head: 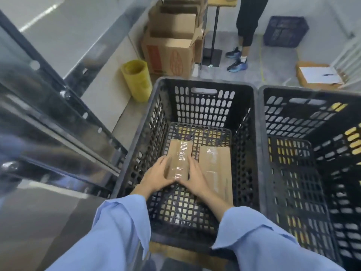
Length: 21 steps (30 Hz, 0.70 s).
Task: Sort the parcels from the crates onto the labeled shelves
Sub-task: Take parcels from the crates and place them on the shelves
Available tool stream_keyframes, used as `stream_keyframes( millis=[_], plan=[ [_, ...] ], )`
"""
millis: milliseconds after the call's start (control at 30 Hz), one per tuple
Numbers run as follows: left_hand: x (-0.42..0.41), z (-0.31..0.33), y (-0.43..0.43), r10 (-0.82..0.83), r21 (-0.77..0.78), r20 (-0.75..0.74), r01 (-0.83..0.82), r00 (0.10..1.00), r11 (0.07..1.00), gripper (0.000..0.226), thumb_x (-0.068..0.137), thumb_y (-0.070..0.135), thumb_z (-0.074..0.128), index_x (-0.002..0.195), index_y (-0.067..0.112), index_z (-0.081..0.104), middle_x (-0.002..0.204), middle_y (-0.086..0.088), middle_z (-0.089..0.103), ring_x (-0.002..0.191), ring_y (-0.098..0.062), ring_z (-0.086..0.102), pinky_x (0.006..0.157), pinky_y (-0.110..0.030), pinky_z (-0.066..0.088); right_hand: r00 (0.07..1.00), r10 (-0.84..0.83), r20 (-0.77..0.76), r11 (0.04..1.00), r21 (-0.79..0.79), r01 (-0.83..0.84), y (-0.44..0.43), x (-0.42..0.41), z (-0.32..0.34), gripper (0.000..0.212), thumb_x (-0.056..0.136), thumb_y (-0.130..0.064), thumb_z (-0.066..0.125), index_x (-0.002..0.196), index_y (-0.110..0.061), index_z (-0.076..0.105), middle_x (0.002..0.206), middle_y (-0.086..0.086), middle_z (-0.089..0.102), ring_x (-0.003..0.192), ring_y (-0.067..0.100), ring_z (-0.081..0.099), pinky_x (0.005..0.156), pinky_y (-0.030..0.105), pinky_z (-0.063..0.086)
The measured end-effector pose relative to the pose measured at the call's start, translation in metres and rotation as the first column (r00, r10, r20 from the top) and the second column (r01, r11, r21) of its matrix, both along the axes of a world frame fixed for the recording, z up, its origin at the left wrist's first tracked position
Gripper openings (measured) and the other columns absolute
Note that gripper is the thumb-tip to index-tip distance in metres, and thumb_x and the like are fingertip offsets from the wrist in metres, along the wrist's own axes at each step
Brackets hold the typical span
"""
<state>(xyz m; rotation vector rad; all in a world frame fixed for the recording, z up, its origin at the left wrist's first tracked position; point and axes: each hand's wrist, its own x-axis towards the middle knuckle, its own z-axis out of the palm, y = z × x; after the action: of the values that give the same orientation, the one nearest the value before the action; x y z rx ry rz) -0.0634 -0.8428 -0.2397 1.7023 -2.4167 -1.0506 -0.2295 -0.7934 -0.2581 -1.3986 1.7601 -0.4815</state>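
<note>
Two taped cardboard parcels lie on the floor of a black slotted crate (203, 85) in front of me. The narrower left parcel (179, 153) is clasped at its near end from both sides: my left hand (156, 177) presses its left side and my right hand (195, 177) its right side. The wider right parcel (216, 169) lies flat beside it, partly under my right wrist. Both my arms wear light blue sleeves. A dark metal shelf frame (58, 106) runs along the left.
A second black crate (312, 153) stands directly to the right. Behind the crates are stacked open cardboard boxes (172, 45), a yellow roll (136, 81), a blue crate (285, 32), a box with a paper and pen (318, 75), and a person's legs (244, 36).
</note>
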Motion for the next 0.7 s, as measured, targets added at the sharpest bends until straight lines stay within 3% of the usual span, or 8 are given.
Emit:
stream_keyframes(
  millis=[133,233,300,400,600,700],
  plan=[
    [0.0,-0.016,-0.003,0.069,0.075,-0.137,-0.059,0.988,0.995,0.108,0.071,0.04,0.083,0.154,0.02,0.017,0.158,0.001,0.023,0.138,-0.009,0.031,0.115,-0.032,0.029,1.0,-0.022,0.01,1.0,0.014,0.022,-0.003,0.005,-0.014,0.11,0.077,-0.028,0.083,0.157,-0.012,0.009,0.161,0.005,0.018,0.148,0.019,0.023,0.121,0.031,0.019],
    [0.0,-0.029,-0.006,0.096,0.112,-0.13,-0.082,0.987,0.99,0.116,0.068,0.032,0.087,0.156,0.014,0.013,0.158,-0.005,0.022,0.143,-0.018,0.028,0.118,-0.035,0.026,0.999,-0.034,-0.011,0.999,0.02,0.034,-0.008,0.009,-0.022,0.114,0.074,-0.03,0.085,0.156,-0.015,0.008,0.162,0.005,0.012,0.148,0.022,0.022,0.12,0.039,0.026],
    [0.0,-0.038,-0.007,0.122,0.123,-0.123,-0.107,0.985,0.987,0.121,0.065,0.029,0.089,0.156,0.013,0.011,0.158,-0.006,0.023,0.144,-0.019,0.027,0.118,-0.037,0.026,0.999,-0.044,-0.027,0.998,0.042,0.045,-0.009,0.01,-0.027,0.117,0.073,-0.026,0.086,0.156,-0.018,0.005,0.164,0.004,0.002,0.15,0.024,0.018,0.12,0.039,0.026],
    [0.0,-0.046,-0.009,0.157,0.129,-0.145,-0.139,0.977,0.982,0.123,0.061,0.027,0.089,0.156,0.014,0.012,0.157,-0.006,0.028,0.144,-0.019,0.029,0.118,-0.033,0.025,0.999,-0.024,-0.035,0.997,0.075,0.026,-0.011,0.008,-0.038,0.12,0.074,-0.02,0.086,0.157,-0.022,-0.001,0.164,0.003,0.002,0.15,0.023,0.014,0.118,0.036,0.025],
    [-0.005,-0.052,-0.012,0.234,0.152,-0.279,-0.198,0.931,0.968,0.108,0.059,0.015,0.088,0.149,0.023,0.028,0.142,0.007,0.043,0.13,-0.004,0.039,0.102,-0.003,0.023,0.997,-0.064,-0.037,0.996,0.066,0.066,-0.014,0.012,-0.043,0.118,0.077,-0.014,0.081,0.155,-0.03,-0.004,0.164,-0.004,0.005,0.145,0.022,0.03,0.112,0.037,0.038],
    [-0.008,-0.047,-0.012,0.256,0.154,-0.326,-0.216,0.91,0.964,0.106,0.059,0.01,0.088,0.147,0.027,0.031,0.13,0.017,0.046,0.122,0.002,0.042,0.1,-0.008,0.029,0.992,-0.122,-0.012,0.991,0.05,0.123,-0.018,0.013,-0.043,0.118,0.071,-0.014,0.084,0.155,-0.03,0.003,0.16,-0.003,0.019,0.143,0.018,0.033,0.113,0.04,0.039]
  ],
)
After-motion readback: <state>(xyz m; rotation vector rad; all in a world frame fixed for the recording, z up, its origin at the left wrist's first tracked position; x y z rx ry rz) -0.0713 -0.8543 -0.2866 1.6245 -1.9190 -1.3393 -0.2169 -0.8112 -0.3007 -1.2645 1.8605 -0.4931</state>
